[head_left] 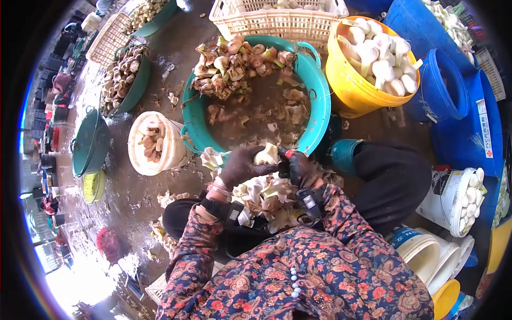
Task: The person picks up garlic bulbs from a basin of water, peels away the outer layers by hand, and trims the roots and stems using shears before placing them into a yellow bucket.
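Note:
A pale garlic bulb (267, 154) is gripped in my left hand (242, 166), which wears a dark glove. Beside it, my right hand (300, 168), also gloved, is closed around a small dark tool with a bit of red, mostly hidden by the fingers. Both hands are over the near rim of a green tub (321, 101), where unpeeled garlic (234, 66) is heaped at the far side. Loose peeled skins (264, 194) lie in my lap just below the hands.
A yellow bucket (341, 82) of white bulbs stands right of the tub, near a blue bucket (445, 85). A white bucket (154, 165) stands left. Beyond the tub is a cream crate (277, 24). A white bucket of bulbs (442, 202) stands at right.

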Tool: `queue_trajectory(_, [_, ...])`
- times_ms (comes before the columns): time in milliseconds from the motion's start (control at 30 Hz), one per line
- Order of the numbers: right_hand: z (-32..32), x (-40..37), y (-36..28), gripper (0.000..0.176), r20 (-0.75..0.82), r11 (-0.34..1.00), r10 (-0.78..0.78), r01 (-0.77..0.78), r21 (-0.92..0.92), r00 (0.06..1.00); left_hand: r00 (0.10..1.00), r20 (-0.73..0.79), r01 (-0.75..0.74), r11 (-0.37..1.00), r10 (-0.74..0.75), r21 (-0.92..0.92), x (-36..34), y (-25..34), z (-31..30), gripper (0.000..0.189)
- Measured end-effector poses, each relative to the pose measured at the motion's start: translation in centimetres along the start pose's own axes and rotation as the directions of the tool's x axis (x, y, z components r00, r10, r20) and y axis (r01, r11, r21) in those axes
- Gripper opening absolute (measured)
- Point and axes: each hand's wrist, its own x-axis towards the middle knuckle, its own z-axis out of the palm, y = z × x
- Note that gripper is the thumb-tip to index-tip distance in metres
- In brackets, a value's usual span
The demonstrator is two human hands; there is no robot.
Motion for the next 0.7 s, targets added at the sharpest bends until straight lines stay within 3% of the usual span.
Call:
queue_trajectory(33, [0.6,-0.5,-0.4,0.049,-0.057,0.995,0.096,-0.096,-0.002,0.994,1.0,-0.005,-0.005,1.0,0.005,0.004,0.0,-0.4,0.6,0.045])
queue_trajectory(67, [1.0,-0.7,-0.6,0.056,-0.116,0.981,0.191,-0.191,0.006,0.975,0.994,-0.105,0.005,0.998,-0.011,-0.064,0.0,-1.4,1.6,0.047])
queue_trajectory(100, [0.2,-0.6,-0.4,0.062,0.021,0.926,0.363,-0.363,0.103,0.931,0.979,-0.2,0.011,0.991,-0.038,-0.135,-0.2,-2.5,2.7,0.049])
queue_trajectory(133, [1.3,-1.5,-1.3,0.061,0.068,0.923,0.354,-0.36,0.137,0.933,0.973,-0.211,-0.014,0.884,-0.096,-0.468,-0.5,-2.6,3.9,0.048])
queue_trajectory(167, [2.4,-2.5,-2.2,0.061,0.112,0.918,0.343,-0.358,0.17,0.933,0.979,-0.125,0.052,0.785,-0.163,-0.617,-0.8,-0.6,3.7,0.051])
queue_trajectory(200, [2.1,-2.2,-1.8,0.061,0.111,0.918,0.345,-0.359,0.165,0.932,0.985,-0.127,0.038,0.865,-0.116,-0.5,-0.9,-0.4,3.7,0.053])
queue_trajectory(233, [2.1,-1.8,-1.9,0.06,0.065,0.965,0.248,-0.252,0.068,0.967,0.99,-0.124,0.02,0.929,-0.071,-0.371,-0.9,-0.4,3.7,0.056])
queue_trajectory(267, [2.2,-1.5,-1.9,0.059,0.032,0.989,0.143,-0.142,-0.03,0.989,0.967,-0.245,-0.017,0.948,-0.065,-0.319,-0.9,-1.2,4.1,0.055])
queue_trajectory(300, [1.8,-1.5,-2.2,0.054,-0.005,0.969,0.176,-0.174,-0.175,0.984,0.931,-0.36,-0.046,0.965,-0.053,-0.26,-0.8,-2.1,4.4,0.054])
queue_trajectory(333, [1.5,-1.1,-2.6,0.047,-0.024,0.94,0.193,-0.191,-0.284,0.981,0.954,-0.298,-0.031,0.985,-0.023,-0.172,-1.0,-1.3,3.3,0.043])
queue_trajectory(400, [0.8,-0.8,-1.7,0.042,-0.043,0.896,0.217,-0.216,-0.389,0.975,0.975,-0.212,0.01,0.964,-0.068,-0.267,-1.1,-2.2,3.2,0.041])
queue_trajectory(433, [0.8,-0.5,-0.9,0.039,0.014,0.918,0.089,-0.077,-0.39,0.996,0.988,-0.124,0.045,0.934,-0.095,-0.355,-1.0,-2.4,3.2,0.038])
queue_trajectory(467, [0.6,-0.1,-0.4,0.04,0.068,0.922,-0.043,0.066,-0.382,0.997,0.965,-0.262,-0.049,0.98,-0.003,-0.191,-1.1,-2.5,3.3,0.025])
queue_trajectory(500, [0.1,0.1,0.0,0.04,0.068,0.923,-0.042,0.064,-0.38,0.997,0.966,-0.26,-0.047,0.98,-0.004,-0.191,-1.2,-2.6,3.6,0.025])
queue_trajectory(533, [0.6,-0.4,-1.1,0.043,0.173,0.955,-0.038,0.087,-0.283,0.984,0.944,-0.245,0.086,0.88,-0.223,-0.468,-1.1,-2.6,4.0,0.024])
queue_trajectory(567, [0.8,-0.6,-1.8,0.049,0.278,0.978,-0.047,0.101,-0.182,0.96,0.891,-0.169,0.19,0.686,-0.421,-0.702,-1.0,-2.9,4.3,0.023])
queue_trajectory(600, [0.7,-0.7,-1.6,0.056,0.262,0.956,-0.087,0.154,-0.251,0.961,0.865,-0.122,0.184,0.534,-0.486,-0.825,-0.9,-3.7,4.3,0.027])
queue_trajectory(633, [0.7,-0.6,-1.4,0.056,0.262,0.955,-0.088,0.156,-0.251,0.961,0.907,-0.289,-0.047,0.608,-0.307,-0.793,-1.2,-3.7,4.9,0.026])
queue_trajectory(667, [0.7,-0.6,-1.1,0.059,0.308,0.972,-0.136,0.187,-0.143,0.942,0.9,-0.414,-0.09,0.868,-0.14,-0.489,-1.4,-6.6,6.0,0.027])
queue_trajectory(700, [0.8,-0.5,-1.0,0.063,0.35,0.977,-0.186,0.21,-0.033,0.918,0.883,-0.466,-0.125,0.986,0.061,-0.107,-1.6,-9.3,6.9,0.03])
